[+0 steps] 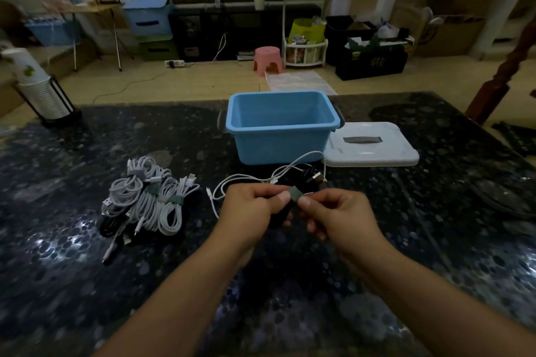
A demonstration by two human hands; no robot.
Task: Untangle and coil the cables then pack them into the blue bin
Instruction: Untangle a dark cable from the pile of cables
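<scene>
- A dark speckled stone tabletop is seen from above, with both bare forearms extended over it.
- A black coiled cable is held between the two hands, just in front of the open light-blue plastic bin.
- The left hand is clenched around the black coiled cable, with the thumb pressed beside a grey-green fabric strap.
- The right hand is closed in a pinch on the grey-green fabric strap, which is wrapped at the top of the coil.
- A loose white cable is laid in open loops on the tabletop between the hands and the bin; a dark plug is seen just beyond the fingers.
- A group of white coiled cables bound with grey-green straps is placed on the tabletop to the left of the hands; a dark cable lies among them at the near edge.
- No cable is seen inside the light-blue bin.
- A white rectangular plastic lid with a recessed handle is laid flat on the tabletop, touching the bin's right side.
</scene>
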